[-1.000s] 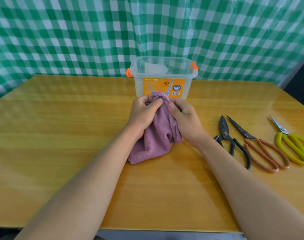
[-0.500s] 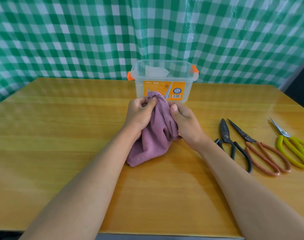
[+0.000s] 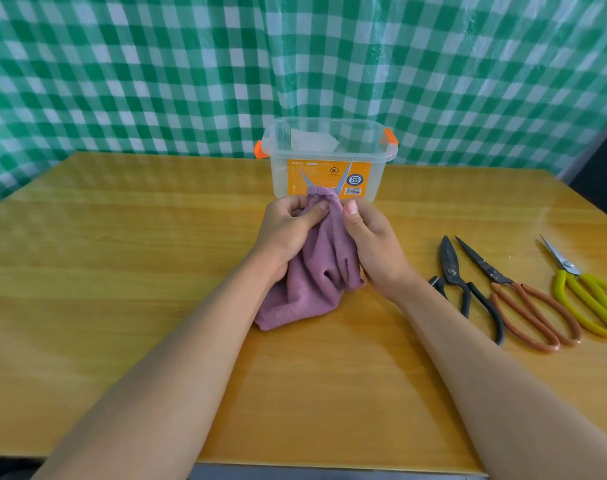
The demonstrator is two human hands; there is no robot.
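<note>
1. Cloth [image 3: 312, 282] sits mid-worktop [image 3: 122, 271]; we grip it with our left hand [image 3: 288, 233] and right hand [image 3: 374, 244].
2. Blades [image 3: 344, 178] poke out at twelve o'clock.
3. Other scissors [image 3: 449, 261] lie at three o'clock.

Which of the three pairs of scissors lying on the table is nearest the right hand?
The black-handled pair, leftmost in the row, just beside the wrist of the right hand. The brown-handled pair lies farther right, the yellow-handled pair farthest.
</note>
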